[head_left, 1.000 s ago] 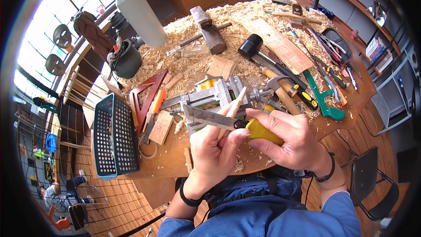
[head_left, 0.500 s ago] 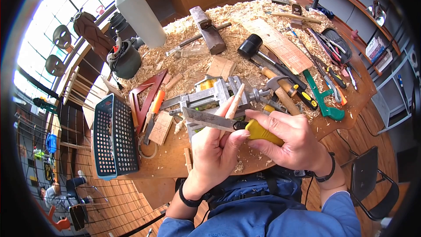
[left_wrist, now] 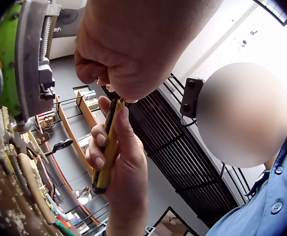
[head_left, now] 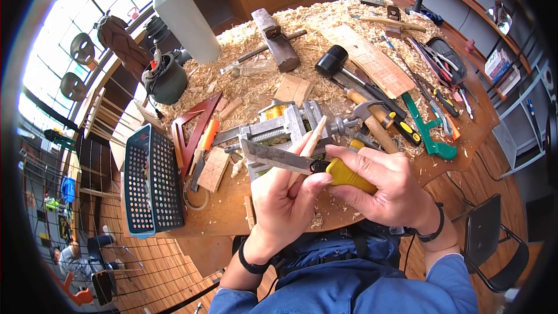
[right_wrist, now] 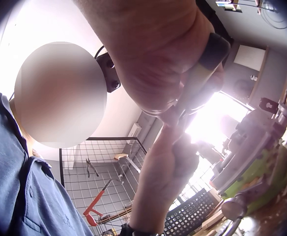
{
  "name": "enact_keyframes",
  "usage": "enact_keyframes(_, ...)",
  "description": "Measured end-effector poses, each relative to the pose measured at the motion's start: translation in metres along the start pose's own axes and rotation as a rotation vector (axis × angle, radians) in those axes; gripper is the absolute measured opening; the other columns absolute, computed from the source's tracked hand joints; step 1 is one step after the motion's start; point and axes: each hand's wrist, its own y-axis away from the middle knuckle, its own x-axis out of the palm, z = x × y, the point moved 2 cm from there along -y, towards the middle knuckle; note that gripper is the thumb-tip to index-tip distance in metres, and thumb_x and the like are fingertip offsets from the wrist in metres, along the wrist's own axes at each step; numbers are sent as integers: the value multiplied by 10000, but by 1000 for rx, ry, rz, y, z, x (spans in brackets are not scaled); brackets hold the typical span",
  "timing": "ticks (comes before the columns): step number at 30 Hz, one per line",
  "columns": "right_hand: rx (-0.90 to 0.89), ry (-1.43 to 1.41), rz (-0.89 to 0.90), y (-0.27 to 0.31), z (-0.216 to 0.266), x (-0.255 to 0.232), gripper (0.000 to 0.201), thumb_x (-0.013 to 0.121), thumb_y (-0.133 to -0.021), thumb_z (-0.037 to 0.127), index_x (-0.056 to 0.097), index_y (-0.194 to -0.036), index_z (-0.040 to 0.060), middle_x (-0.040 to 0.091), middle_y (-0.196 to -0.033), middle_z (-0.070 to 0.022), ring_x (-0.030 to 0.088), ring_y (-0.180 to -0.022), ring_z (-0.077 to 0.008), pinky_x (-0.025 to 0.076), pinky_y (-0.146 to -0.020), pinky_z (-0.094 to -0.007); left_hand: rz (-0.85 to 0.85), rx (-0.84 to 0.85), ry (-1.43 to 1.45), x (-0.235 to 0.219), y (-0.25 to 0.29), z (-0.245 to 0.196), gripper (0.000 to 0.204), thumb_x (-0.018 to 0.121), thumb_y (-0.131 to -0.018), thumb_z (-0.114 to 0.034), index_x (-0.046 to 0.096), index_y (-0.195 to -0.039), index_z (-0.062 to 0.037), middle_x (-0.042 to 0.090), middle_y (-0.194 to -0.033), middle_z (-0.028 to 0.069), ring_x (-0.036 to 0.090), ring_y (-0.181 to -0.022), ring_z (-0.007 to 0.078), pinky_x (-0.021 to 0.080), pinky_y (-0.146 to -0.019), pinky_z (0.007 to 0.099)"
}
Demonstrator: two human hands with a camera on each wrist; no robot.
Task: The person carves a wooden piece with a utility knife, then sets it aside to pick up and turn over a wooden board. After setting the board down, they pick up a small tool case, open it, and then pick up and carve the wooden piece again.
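In the head view my left hand (head_left: 279,206) grips a slim, pale wooden stick (head_left: 314,138) whose tapered tip points up and away. My right hand (head_left: 388,183) holds a yellow-handled knife (head_left: 350,175), its wide flat blade (head_left: 278,157) lying across the stick and pointing left. The left thumb presses by the black collar where blade meets handle. Seen from the left wrist, the right fingers wrap the knife handle (left_wrist: 109,147), while the left fist (left_wrist: 129,59) hides the stick. Glare blurs the meeting of both hands in the right wrist view.
Just beyond the hands sits a metal vise (head_left: 279,128). A perforated basket (head_left: 152,180) stands left, near a red triangle (head_left: 195,128) and an orange-handled knife (head_left: 208,138). Rightward lie a black mallet (head_left: 332,61), a claw hammer (head_left: 372,117) and a green-handled saw (head_left: 433,134). Shavings (head_left: 244,96) cover much of the table.
The stick's tip shifted slightly up and left, then came back with a small move of the left fingers. The knife and right hand stay nearly in place.
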Motion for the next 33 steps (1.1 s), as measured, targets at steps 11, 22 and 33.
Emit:
enact_keyframes(11,16,27,21,0,0,0,571,827,-868,257,648,-1341,-8,644,-779,-129,648,-608,-272,513,-539,-369,11,4,2,1,0,2,569,753,-948,-118,546,-1444,69,368,-642,-60,320,-569,26,304,-528,202)
enact_keyframes(22,17,38,34,1,-1,1,575,824,-868,275,650,-1341,-1,662,-801,-134,655,-618,-280,522,-543,-364,35,-36,59,1,1,3,528,678,-1004,-121,515,-1464,79,471,-668,-42,374,-585,32,333,-541,206)
enact_keyframes(33,-161,165,-80,-8,2,-6,725,860,-767,317,623,-1400,57,691,-995,-82,674,-885,-275,543,-764,-398,-150,-300,454,-4,2,-6,514,553,-1090,-271,505,-1452,91,505,-729,-68,335,-525,-2,265,-472,187)
